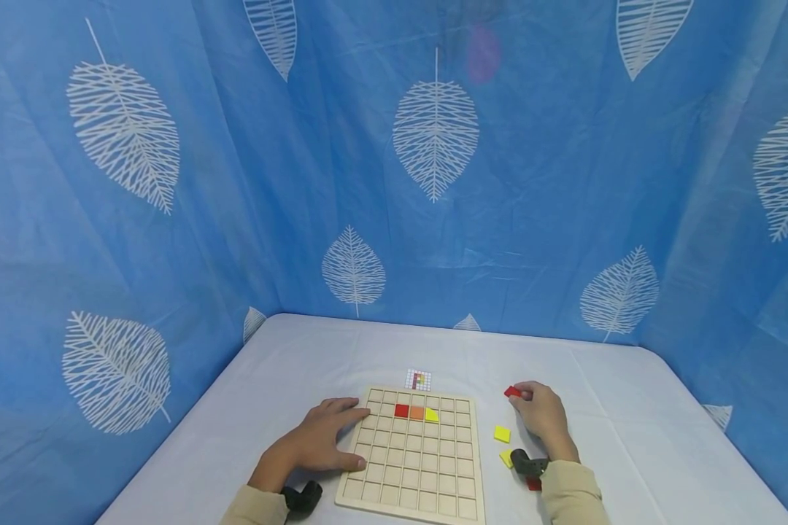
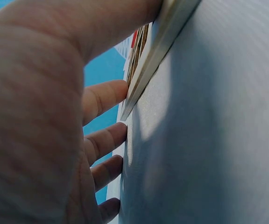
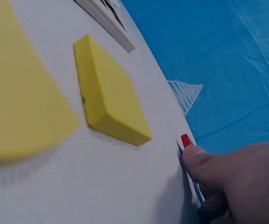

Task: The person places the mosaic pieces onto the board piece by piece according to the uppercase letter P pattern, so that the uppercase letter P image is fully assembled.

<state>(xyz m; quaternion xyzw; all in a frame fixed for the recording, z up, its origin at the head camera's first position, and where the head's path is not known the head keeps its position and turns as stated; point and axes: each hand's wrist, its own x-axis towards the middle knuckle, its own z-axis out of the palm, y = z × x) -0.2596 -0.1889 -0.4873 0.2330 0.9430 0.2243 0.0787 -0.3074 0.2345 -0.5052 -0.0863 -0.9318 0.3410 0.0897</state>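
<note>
Beige sleeves [image 1: 571, 490] came nearest my head camera, at the bottom edge. Through my feed I saw the right hand [image 1: 543, 414] pinching a red piece [image 1: 512, 391], right of lower centre. The left hand [image 1: 317, 435] lay spread, thumb and forefinger at the left edge of a wooden grid board [image 1: 445, 503], bottom centre. In its upper part sat a red square [image 1: 402, 410], an orange square [image 1: 416, 413] and a yellow piece [image 1: 431, 415], side by side. Loose yellow pieces [image 1: 502, 434] lay below the right hand; a patterned card [image 1: 418, 379] lay above the board.
</note>
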